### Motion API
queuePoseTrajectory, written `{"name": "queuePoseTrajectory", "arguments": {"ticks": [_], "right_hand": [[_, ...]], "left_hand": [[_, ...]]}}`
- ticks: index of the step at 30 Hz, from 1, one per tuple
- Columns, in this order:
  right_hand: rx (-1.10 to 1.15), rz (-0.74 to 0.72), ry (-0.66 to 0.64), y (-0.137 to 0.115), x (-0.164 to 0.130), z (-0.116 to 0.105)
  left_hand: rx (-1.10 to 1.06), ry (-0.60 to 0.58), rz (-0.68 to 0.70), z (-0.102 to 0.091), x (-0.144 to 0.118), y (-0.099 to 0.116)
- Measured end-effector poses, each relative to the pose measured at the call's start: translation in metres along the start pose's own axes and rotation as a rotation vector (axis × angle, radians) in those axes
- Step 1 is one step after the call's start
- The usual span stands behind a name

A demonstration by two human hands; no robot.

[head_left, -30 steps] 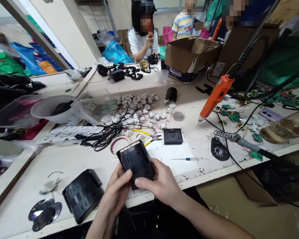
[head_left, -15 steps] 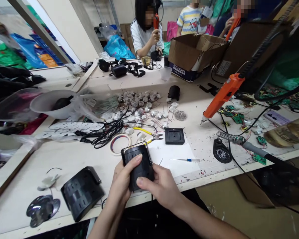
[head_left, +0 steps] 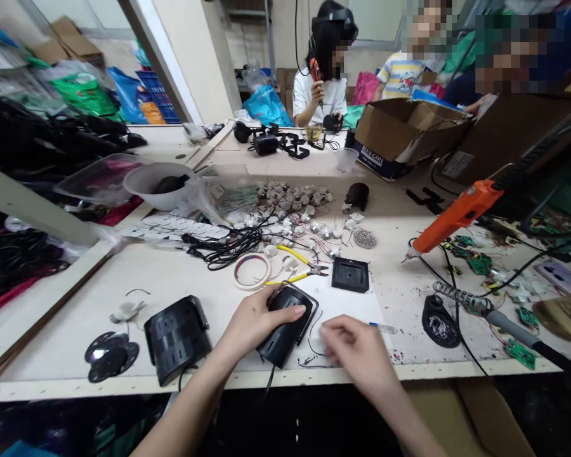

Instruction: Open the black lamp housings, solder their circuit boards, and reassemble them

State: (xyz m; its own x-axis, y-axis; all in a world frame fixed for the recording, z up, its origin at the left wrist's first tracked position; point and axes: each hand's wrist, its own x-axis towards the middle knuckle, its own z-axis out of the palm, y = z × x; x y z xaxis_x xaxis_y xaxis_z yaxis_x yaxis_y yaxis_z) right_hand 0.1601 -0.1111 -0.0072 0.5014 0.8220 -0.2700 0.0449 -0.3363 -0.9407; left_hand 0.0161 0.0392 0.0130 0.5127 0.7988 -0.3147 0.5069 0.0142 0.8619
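Note:
My left hand (head_left: 257, 320) grips a black plastic housing (head_left: 285, 327) that rests tilted on the white sheet (head_left: 342, 304) near the bench's front edge. My right hand (head_left: 354, 352) hovers just right of the housing with fingers curled, holding nothing that I can see. A thin black wire (head_left: 311, 355) trails from the housing toward it. A small blue-handled screwdriver (head_left: 380, 327) lies just beyond my right hand's fingers. A second black housing (head_left: 177, 338) sits to the left.
Yellow-handled cutters (head_left: 297, 270), a tape ring (head_left: 252, 271), a square black plate (head_left: 351, 275), a pile of small white parts (head_left: 290, 203), an orange hanging driver (head_left: 457, 216), a soldering iron (head_left: 499, 320) and a cardboard box (head_left: 404, 133) crowd the bench. Three people sit at the far side.
My right hand let go of the housing and moved right. My left hand lowered the housing onto the sheet. The view shifted left and up.

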Motion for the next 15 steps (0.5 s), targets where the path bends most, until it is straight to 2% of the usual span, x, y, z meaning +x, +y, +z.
{"name": "queuePoseTrajectory", "arguments": {"ticks": [4, 6, 9, 13, 15], "right_hand": [[-0.047, -0.189, 0.469, -0.012, 0.011, -0.050], [-0.094, -0.240, 0.597, -0.016, 0.018, -0.066], [-0.220, -0.319, 0.613, -0.017, 0.027, -0.070], [-0.399, -0.485, 0.498, -0.012, 0.034, -0.058], [-0.443, -0.524, 0.479, -0.009, 0.036, -0.056]], "left_hand": [[0.089, -0.011, 0.110, -0.006, 0.003, 0.004], [0.116, -0.023, 0.149, -0.007, 0.003, 0.005], [0.063, -0.109, 0.120, -0.004, 0.001, 0.002], [-0.004, -0.162, 0.136, -0.001, -0.003, -0.003], [-0.022, -0.164, 0.165, -0.005, -0.007, -0.006]]}}
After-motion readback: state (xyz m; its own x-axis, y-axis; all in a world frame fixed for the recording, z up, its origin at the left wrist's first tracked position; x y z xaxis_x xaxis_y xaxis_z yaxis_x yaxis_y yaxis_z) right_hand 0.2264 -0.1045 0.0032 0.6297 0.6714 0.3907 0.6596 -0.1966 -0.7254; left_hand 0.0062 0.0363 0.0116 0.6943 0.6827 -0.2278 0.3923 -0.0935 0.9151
